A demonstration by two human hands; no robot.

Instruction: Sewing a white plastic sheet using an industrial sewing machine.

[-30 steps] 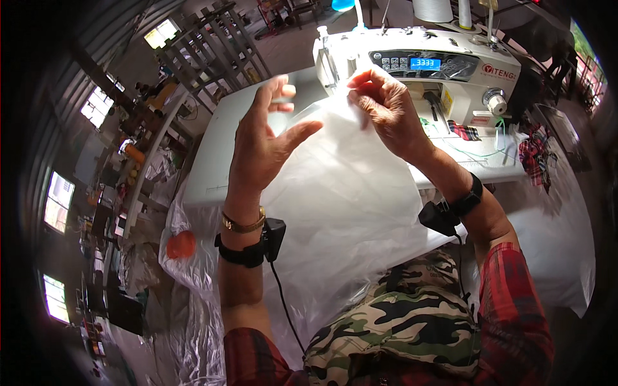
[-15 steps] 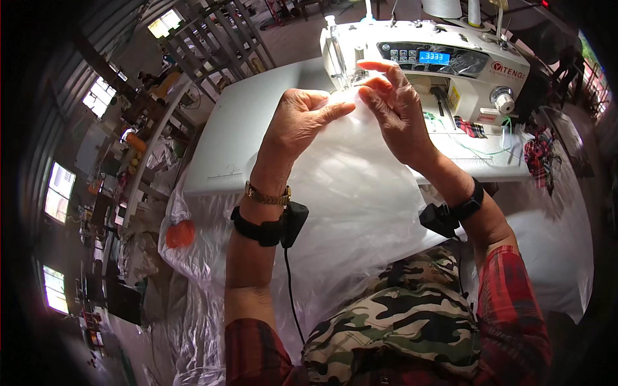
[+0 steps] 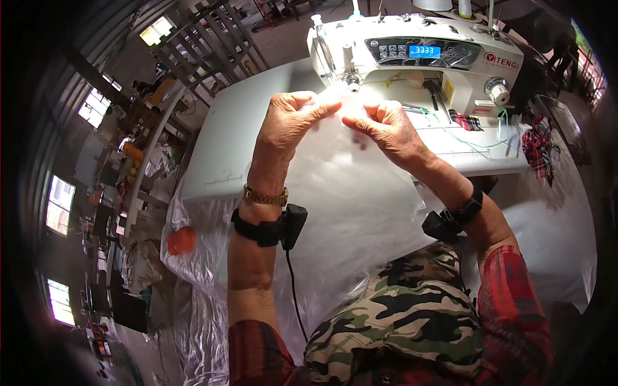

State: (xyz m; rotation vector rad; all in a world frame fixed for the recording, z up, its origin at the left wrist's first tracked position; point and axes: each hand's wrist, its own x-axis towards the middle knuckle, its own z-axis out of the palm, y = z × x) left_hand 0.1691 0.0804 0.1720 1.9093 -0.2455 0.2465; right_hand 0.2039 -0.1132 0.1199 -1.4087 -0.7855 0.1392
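Observation:
A large sheet of thin, see-through white plastic [image 3: 347, 199] hangs from my two hands and drapes over the table's front edge toward my lap. My left hand [image 3: 293, 122] pinches its upper edge between thumb and fingers. A short way to the right, my right hand [image 3: 383, 128] grips the same edge, its thumb pointing at the left one. Both hands are just in front of the needle end of a white sewing machine [image 3: 425, 29]. Bright lamp glare washes out the plastic between the fingertips and part of the needle area.
The pale sewing table [image 3: 232, 135] extends to the left. Plaid fabric scraps [image 3: 467, 120] and green thread [image 3: 450, 133] lie right of my right hand, with more plaid cloth [image 3: 537, 148] at the table's right end. An orange-red patch [image 3: 181, 240] shows at lower left. Metal racks [image 3: 209, 48] stand behind.
My right hand has come down from beside the needle, its raised fingers now closed on the plastic's edge. My left hand has shifted slightly left, still pinching.

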